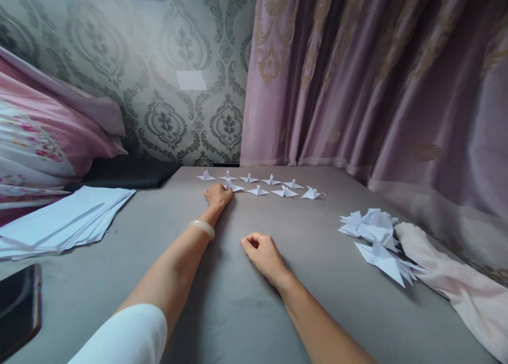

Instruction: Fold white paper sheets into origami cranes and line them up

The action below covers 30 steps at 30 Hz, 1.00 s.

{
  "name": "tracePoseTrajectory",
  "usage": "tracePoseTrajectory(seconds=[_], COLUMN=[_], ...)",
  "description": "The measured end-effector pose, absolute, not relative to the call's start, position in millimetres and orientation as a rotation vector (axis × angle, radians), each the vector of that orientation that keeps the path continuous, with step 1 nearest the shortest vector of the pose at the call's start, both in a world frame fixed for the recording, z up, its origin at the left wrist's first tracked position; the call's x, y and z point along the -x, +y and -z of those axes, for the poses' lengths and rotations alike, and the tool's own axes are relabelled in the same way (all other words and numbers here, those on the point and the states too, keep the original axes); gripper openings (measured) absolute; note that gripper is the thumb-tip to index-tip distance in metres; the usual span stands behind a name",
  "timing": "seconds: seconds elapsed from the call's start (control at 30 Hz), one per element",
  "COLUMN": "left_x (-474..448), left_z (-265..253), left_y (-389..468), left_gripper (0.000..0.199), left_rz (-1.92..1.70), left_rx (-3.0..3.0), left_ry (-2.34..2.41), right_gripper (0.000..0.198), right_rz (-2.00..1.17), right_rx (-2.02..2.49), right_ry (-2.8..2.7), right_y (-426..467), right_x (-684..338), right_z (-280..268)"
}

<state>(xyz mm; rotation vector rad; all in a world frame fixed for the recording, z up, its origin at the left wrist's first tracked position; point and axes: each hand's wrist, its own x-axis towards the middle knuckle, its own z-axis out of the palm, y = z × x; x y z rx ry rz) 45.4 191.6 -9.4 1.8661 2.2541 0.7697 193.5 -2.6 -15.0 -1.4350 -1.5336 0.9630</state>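
Note:
White paper cranes stand in two rows at the far part of the grey surface. My left hand [218, 196], with a pale bangle on its wrist, reaches out to the left end of the nearer row. Its fingers are closed on a paper crane [234, 187] there, partly hidden by the hand. To the right in the same row sit another paper crane [258, 190] and several more. Nearer to me, my right hand [265, 255] rests on the surface, fingers curled and thumb against the index finger, with nothing seen in it.
A stack of white paper [67, 216] lies at the left, with a phone [19, 311] nearer and a black folded item [123, 172] behind. On the right are a heap of folded white paper [375, 229] and a pale cloth [440, 271]. Curtains [317, 78] hang behind.

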Motion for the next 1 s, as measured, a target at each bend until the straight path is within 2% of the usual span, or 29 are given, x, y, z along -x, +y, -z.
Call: tracePoseTrajectory(seconds=[0.3, 0.5, 0.77, 1.0], left_x=[-48.7, -23.0, 127.1, 266.3], left_z=[10.2, 4.5, -26.2, -55.4], left_y=[189.8, 181.1, 143.5, 82.7], left_gripper=[0.033, 0.037, 0.027, 0.032], left_rz=[-1.026, -1.300, -1.492, -1.449], left_rx=[-1.785, -1.508, -1.268, -1.211], left_ry=[2.266, 2.367, 2.591, 2.701], right_gripper=[0.027, 0.028, 0.033, 0.034], right_rz=[-0.955, -0.975, -1.033, -1.078], right_rx=[1.439, 1.431, 1.409, 1.430], right_ry=[-1.548, -1.545, -1.553, -1.547], right_y=[-2.3, -3.0, -1.4, -0.6], right_x=[-193.7, -194.9, -198.5, -196.7], right_z=[15.7, 13.4, 15.5, 10.6])
